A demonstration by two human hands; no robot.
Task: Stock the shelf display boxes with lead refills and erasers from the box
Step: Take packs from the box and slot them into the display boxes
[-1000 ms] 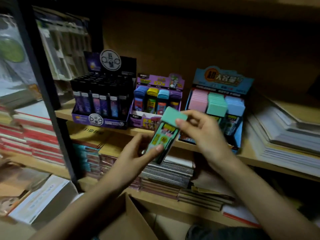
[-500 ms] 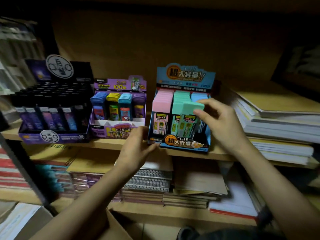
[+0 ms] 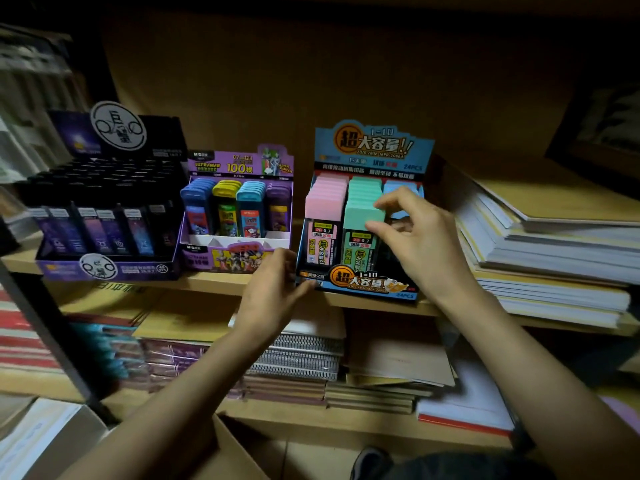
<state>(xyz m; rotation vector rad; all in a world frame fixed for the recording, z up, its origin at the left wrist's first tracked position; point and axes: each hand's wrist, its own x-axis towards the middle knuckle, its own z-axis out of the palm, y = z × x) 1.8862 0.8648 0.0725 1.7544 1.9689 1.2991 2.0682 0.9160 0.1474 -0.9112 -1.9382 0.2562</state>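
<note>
**Mint case now in the middle row, no longer mid-air**

The right hand [image 3: 419, 244] has carried the mint-green plastic lead-refill case [image 3: 361, 216] from between the hands to the front of the middle row. Its grip pinches the case's cap between thumb and forefinger. The case stands upright with its long axis vertical, so its slot seems to lie straight below the grip. The left hand [image 3: 273, 292] has let go of the case and now clasps the near left corner of the blue cardboard display box [image 3: 367, 282], likely to steady it. That box holds three rows: pink, mint and blue. Left of it on the wooden shelf [image 3: 214, 284] stand a purple four-row display box [image 3: 239, 164] and a black one [image 3: 104, 268], three boxes in all.
</note>
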